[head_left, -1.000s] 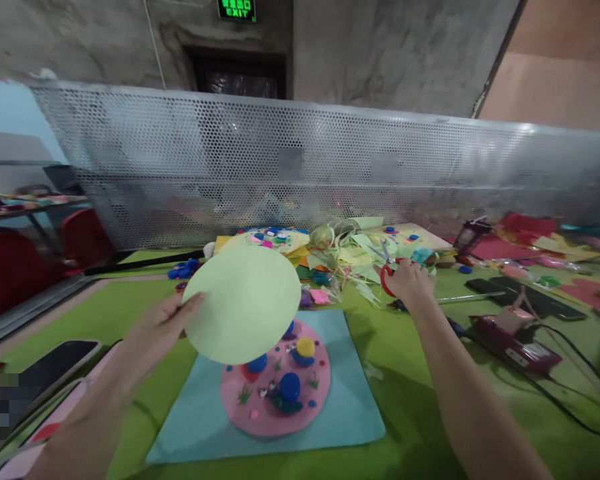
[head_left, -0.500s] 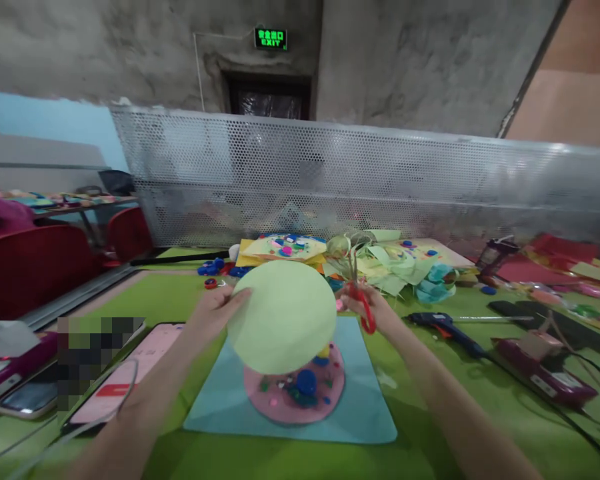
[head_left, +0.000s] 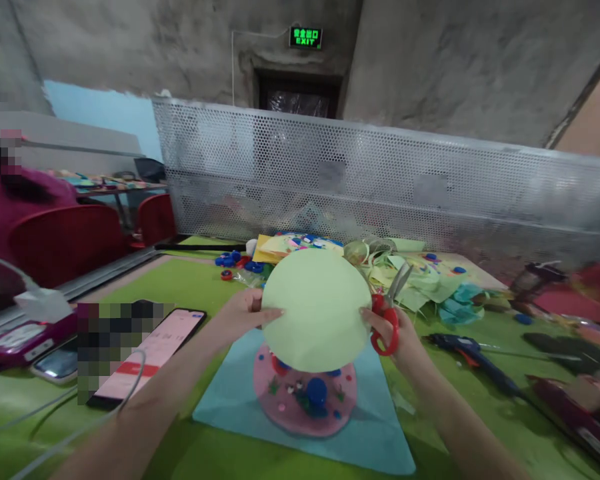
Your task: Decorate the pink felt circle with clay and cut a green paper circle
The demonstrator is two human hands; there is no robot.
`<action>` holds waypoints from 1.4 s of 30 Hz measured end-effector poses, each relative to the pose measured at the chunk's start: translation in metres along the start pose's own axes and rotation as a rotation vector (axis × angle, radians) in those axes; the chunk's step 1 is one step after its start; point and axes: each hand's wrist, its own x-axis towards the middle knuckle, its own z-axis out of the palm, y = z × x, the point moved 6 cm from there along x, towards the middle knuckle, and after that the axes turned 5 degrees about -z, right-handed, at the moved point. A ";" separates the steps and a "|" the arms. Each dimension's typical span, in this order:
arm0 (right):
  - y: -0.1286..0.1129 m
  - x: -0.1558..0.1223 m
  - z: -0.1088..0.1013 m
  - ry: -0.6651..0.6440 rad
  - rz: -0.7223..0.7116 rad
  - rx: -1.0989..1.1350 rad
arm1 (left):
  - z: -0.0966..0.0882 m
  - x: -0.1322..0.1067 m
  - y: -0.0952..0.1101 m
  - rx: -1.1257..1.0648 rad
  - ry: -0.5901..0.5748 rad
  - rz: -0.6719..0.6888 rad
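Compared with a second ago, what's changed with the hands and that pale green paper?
The right hand has come in leftward with the scissors and taken hold of the right edge of the pale green paper. The paper has shifted rightward above the blue mat. Unchanged: the left hand grips the paper's left edge, and the pink disc lies on the mat.

The pale green disc point(head_left: 316, 310) fills the gap between left hand point(head_left: 241, 313) and right hand point(head_left: 403, 337). Leftward, the green desk point(head_left: 163, 283) leaves room between phone point(head_left: 167, 337) and blue pieces point(head_left: 229, 259); at right, red-handled scissors point(head_left: 386, 312), glue gun point(head_left: 460, 345) and paper scraps point(head_left: 440, 283) obstruct. The far right looks too blurred to judge.
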 end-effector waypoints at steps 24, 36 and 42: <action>0.011 -0.007 -0.012 -0.020 0.073 -0.023 | 0.002 -0.014 0.000 -0.054 0.163 0.013; -0.018 -0.042 -0.001 -0.308 -0.010 -0.196 | -0.022 -0.052 0.024 0.245 0.554 -0.036; -0.018 -0.051 -0.008 -0.330 -0.046 -0.121 | -0.019 -0.066 0.035 0.271 0.743 -0.053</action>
